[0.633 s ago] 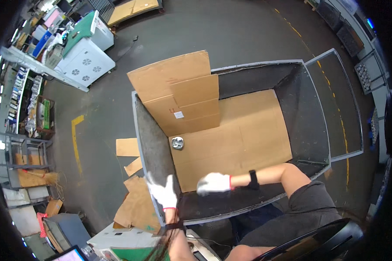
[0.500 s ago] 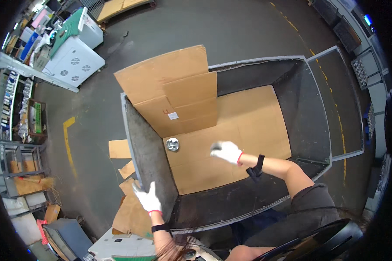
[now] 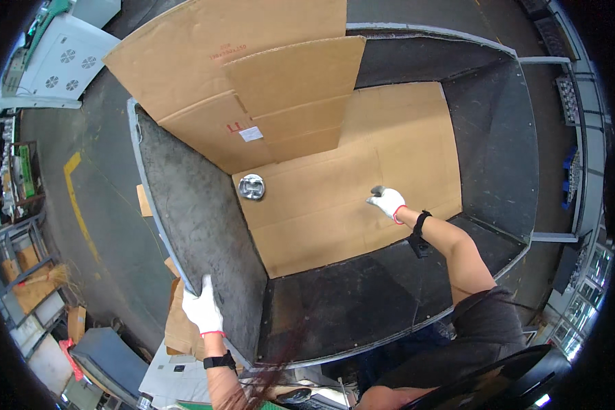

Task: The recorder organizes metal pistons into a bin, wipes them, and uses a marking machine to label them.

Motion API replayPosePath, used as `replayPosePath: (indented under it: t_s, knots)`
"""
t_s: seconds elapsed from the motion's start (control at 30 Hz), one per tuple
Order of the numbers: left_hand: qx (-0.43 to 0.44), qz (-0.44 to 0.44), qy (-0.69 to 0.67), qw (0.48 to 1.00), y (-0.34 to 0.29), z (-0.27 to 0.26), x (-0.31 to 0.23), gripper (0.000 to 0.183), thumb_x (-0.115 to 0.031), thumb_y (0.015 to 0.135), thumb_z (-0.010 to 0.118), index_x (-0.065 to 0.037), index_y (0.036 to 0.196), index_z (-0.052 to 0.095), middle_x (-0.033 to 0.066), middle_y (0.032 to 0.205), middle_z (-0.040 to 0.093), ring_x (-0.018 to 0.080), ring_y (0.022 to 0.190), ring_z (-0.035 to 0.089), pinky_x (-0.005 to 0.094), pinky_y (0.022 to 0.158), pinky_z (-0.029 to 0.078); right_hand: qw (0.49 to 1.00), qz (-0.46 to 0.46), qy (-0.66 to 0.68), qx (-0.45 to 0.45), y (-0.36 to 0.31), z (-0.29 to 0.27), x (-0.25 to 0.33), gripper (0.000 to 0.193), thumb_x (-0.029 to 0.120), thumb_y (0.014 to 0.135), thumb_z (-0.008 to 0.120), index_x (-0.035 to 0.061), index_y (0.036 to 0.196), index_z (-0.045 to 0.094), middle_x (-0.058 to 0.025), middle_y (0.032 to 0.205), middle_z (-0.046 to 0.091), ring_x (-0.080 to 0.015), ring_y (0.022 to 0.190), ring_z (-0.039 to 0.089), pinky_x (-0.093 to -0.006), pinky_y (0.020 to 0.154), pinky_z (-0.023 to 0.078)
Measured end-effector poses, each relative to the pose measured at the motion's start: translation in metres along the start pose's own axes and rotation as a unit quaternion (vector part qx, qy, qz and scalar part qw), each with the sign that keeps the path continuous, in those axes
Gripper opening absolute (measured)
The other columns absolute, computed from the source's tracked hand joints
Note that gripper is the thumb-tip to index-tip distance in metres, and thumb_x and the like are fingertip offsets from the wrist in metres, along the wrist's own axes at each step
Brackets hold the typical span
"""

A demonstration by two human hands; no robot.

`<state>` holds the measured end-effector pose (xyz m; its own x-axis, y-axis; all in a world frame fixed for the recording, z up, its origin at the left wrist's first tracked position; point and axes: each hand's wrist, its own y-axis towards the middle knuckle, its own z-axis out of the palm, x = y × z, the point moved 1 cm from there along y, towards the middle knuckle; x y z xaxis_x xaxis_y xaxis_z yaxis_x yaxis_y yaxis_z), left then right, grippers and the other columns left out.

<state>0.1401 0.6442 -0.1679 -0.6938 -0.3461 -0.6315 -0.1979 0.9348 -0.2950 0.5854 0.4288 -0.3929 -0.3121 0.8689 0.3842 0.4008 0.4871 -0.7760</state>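
Note:
A silver engine piston (image 3: 251,186) lies on the cardboard sheet (image 3: 307,239) that lines the floor of a large dark bin (image 3: 482,147). My right hand (image 3: 387,200), in a white glove with grey-coated fingertips, hovers over the right part of that sheet. Its thumb and fingers are apart, and I see nothing between them. At the near left, my gloved left hand (image 3: 203,311) holds the rim of the bin's left wall. The thumb is on the inner side, and the other fingers are partly hidden over the edge.
A folded cardboard panel (image 3: 219,75) stands up at the bin's far left, rising above its rim. Loose cardboard pieces (image 3: 182,324) lie outside the left wall. A metal frame (image 3: 572,147) juts from the right side. A white cabinet (image 3: 68,58) stands at the far left.
The bin now appears larger and closer. My right hand has moved right, farther from the piston. My left hand has gone from spread fingers at the left wall to holding its rim.

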Motion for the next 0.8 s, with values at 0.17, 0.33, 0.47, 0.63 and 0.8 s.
replayPosePath:
  t_s: [0.17, 0.33, 0.47, 0.63, 0.8]
  knots:
    - [0.032, -0.037, -0.022, 0.999, 0.004, -0.004, 0.018, 0.039, -0.014, 0.088, 0.07, 0.008, 0.118, 0.06, 0.0147, 0.114, 0.068, 0.0213, 0.097, 0.064, 0.0327, 0.089, 0.047, 0.999, 0.017, -0.032, -0.014, 0.007, -0.031, -0.029, 0.063, 0.044, 0.079, 0.069, 0.0001, 0.125, 0.06, -0.0187, 0.118, 0.066, -0.0314, 0.111, 0.063, -0.0355, 0.097, 0.047]
    - [-0.005, 0.012, 0.032, 0.999, -0.004, -0.001, -0.008, 0.039, -0.017, 0.089, 0.069, 0.008, 0.118, 0.06, 0.0145, 0.115, 0.068, 0.0218, 0.097, 0.063, 0.0325, 0.09, 0.046, 0.994, -0.025, -0.102, -0.005, 0.018, -0.111, -0.033, 0.065, 0.047, 0.078, 0.07, -0.0003, 0.122, 0.062, -0.0185, 0.117, 0.067, -0.0308, 0.111, 0.063, -0.0354, 0.097, 0.047]
    - [0.006, 0.017, 0.04, 0.999, -0.003, -0.005, -0.002, 0.038, -0.018, 0.09, 0.068, 0.008, 0.117, 0.061, 0.0149, 0.113, 0.068, 0.0232, 0.094, 0.063, 0.0336, 0.088, 0.047, 0.993, -0.037, -0.108, 0.016, 0.017, -0.167, 0.029, 0.074, 0.046, 0.08, 0.072, -0.0029, 0.133, 0.053, -0.0219, 0.13, 0.059, -0.0316, 0.122, 0.056, -0.0355, 0.104, 0.042]
    - [-0.012, -0.003, 0.096, 0.995, 0.001, -0.005, 0.009, 0.039, -0.025, 0.088, 0.07, 0.006, 0.111, 0.064, 0.0174, 0.105, 0.071, 0.0281, 0.092, 0.067, 0.037, 0.085, 0.048, 0.971, -0.217, -0.059, -0.081, 0.043, -0.163, 0.146, 0.095, 0.052, 0.077, 0.072, -0.0023, 0.145, 0.035, -0.0246, 0.144, 0.045, -0.0343, 0.134, 0.044, -0.037, 0.111, 0.035]
    - [-0.002, -0.014, 0.123, 0.992, 0.004, -0.005, 0.015, 0.046, -0.035, 0.085, 0.071, 0.005, 0.107, 0.066, 0.0207, 0.102, 0.07, 0.0344, 0.092, 0.067, 0.0404, 0.083, 0.049, 0.909, -0.338, 0.238, -0.046, 0.066, -0.136, 0.245, 0.088, 0.037, 0.075, 0.081, -0.005, 0.14, 0.04, -0.0214, 0.14, 0.05, -0.0286, 0.129, 0.048, -0.0344, 0.109, 0.037]
